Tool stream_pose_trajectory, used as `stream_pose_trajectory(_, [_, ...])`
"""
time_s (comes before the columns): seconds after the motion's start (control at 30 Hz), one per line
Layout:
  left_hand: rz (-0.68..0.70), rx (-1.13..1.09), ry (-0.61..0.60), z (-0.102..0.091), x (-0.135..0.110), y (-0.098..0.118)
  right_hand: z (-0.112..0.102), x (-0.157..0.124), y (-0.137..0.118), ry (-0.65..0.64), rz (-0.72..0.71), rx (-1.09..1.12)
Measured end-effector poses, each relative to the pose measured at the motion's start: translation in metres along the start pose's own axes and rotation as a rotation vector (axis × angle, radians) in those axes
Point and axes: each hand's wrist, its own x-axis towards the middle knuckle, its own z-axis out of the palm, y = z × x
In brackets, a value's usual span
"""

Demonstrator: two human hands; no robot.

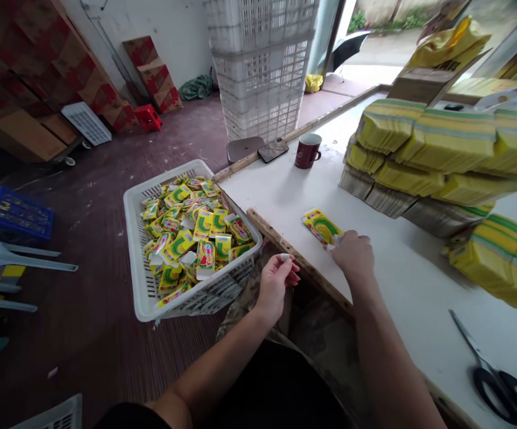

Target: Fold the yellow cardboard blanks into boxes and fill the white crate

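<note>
My right hand (353, 256) is over the white tabletop, its fingers closed at the near end of a small flat yellow and green carton (321, 226). White wrapping shows at its fingertips, and the exact grip is partly hidden. Beyond the table's wooden edge is my left hand (276, 287), its fingers curled and the thumb against them. A white cover sits on one fingertip, and I see nothing held there. To the left, a white plastic basket (139, 286) is heaped with folded small yellow cartons (205, 225).
Bundled stacks of flat yellow cartons (446, 143) line the table's right side. Black-handled scissors (486, 369) lie near front right. A maroon mug (307, 151) and a phone (273, 150) are near the far-left edge. Tall white crates (262, 65) stand behind; a blue crate (21, 217) is left.
</note>
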Motion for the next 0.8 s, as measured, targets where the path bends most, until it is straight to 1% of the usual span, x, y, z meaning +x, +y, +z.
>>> stream_pose_trajectory(0.1, [-0.004,0.003,-0.001,-0.001,0.001,0.0,-0.001,0.001,0.001,0.003,0.013,0.005])
stream_pose_trajectory(0.27, [-0.017,0.011,0.006,-0.001,0.002,-0.001,0.002,0.005,-0.003,-0.006,-0.042,0.026])
stream_pose_trajectory(0.47, [-0.012,0.014,0.003,-0.004,0.003,-0.002,0.013,0.002,-0.005,0.083,-0.121,0.143])
stream_pose_trajectory(0.6, [-0.02,0.017,-0.023,-0.004,0.001,-0.004,0.016,-0.003,0.002,0.134,-0.177,0.311])
stream_pose_trajectory(0.7, [-0.011,0.018,-0.065,-0.002,-0.001,-0.003,0.011,-0.017,0.011,0.166,-0.213,0.471])
stream_pose_trajectory(0.77, [0.046,-0.013,-0.106,0.002,-0.001,0.0,0.006,-0.033,0.016,0.142,-0.291,0.626])
stream_pose_trajectory(0.8, [0.096,-0.05,-0.134,0.005,-0.001,0.003,0.003,-0.043,0.017,0.092,-0.366,0.741])
